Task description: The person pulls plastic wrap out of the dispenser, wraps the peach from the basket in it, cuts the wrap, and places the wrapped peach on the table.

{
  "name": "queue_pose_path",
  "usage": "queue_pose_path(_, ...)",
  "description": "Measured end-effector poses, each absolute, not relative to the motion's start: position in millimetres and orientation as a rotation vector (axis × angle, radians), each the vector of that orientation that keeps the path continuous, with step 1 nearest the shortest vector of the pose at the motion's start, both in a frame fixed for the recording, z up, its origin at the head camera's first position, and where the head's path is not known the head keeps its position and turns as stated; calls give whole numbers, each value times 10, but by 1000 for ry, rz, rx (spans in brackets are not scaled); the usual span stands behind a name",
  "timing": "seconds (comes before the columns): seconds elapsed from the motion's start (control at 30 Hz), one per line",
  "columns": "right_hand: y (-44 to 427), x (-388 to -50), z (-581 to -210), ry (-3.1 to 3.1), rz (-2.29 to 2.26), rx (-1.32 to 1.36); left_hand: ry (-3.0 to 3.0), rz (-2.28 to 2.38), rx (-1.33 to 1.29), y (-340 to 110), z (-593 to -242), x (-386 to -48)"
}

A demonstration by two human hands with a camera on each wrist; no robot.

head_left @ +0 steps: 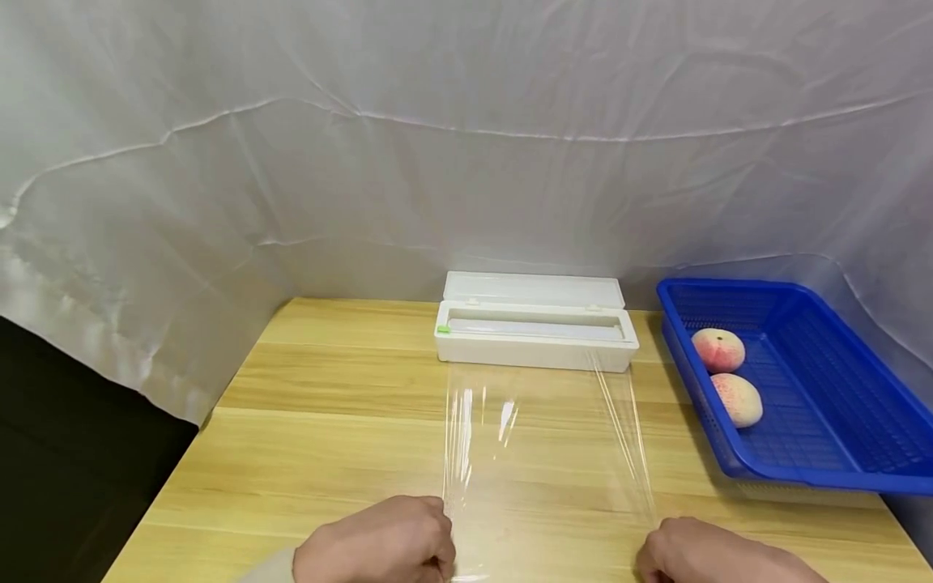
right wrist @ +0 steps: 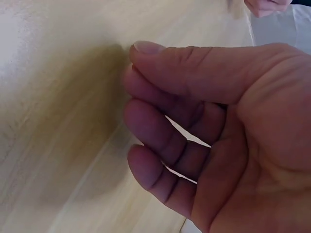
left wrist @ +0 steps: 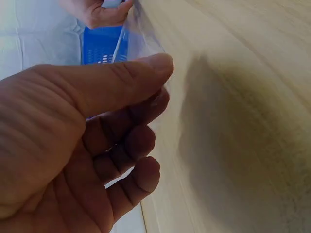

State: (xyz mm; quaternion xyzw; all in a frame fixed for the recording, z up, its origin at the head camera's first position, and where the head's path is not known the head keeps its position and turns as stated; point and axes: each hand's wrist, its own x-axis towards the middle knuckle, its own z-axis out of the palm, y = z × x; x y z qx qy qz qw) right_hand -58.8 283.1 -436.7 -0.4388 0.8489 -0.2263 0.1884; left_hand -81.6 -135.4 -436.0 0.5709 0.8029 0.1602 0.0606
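Observation:
A sheet of clear plastic wrap (head_left: pixel 539 453) stretches over the table from a white wrap dispenser box (head_left: pixel 535 352) toward the near edge. The box's lid (head_left: pixel 535 289) stands open, with the roll (head_left: pixel 535 327) inside and a small green piece at its left end. My left hand (head_left: pixel 389 538) pinches the sheet's near left corner between thumb and forefinger; in the left wrist view the film (left wrist: pixel 146 41) runs off from that pinch. At the near right corner, my right hand (head_left: pixel 717 555) pinches the film between thumb (right wrist: pixel 194 68) and forefinger.
On the right of the wooden table (head_left: pixel 306 437) stands a blue plastic basket (head_left: pixel 824 478). Two peaches, one farther back (head_left: pixel 718 350) and one nearer (head_left: pixel 738 400), lie against its left wall. A grey-white curtain (head_left: pixel 466 194) hangs behind and around the table.

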Motion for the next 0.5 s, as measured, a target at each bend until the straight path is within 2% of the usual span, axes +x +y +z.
queue_pose_path(0.27,2833,-530,-4437,2431,-632,-1165,2397,509,1573,-1357,-4431,-772)
queue_pose_path(0.5,2857,-489,-4373,2339,-635,-998,2385,528,1397,-1371,-4430,-687)
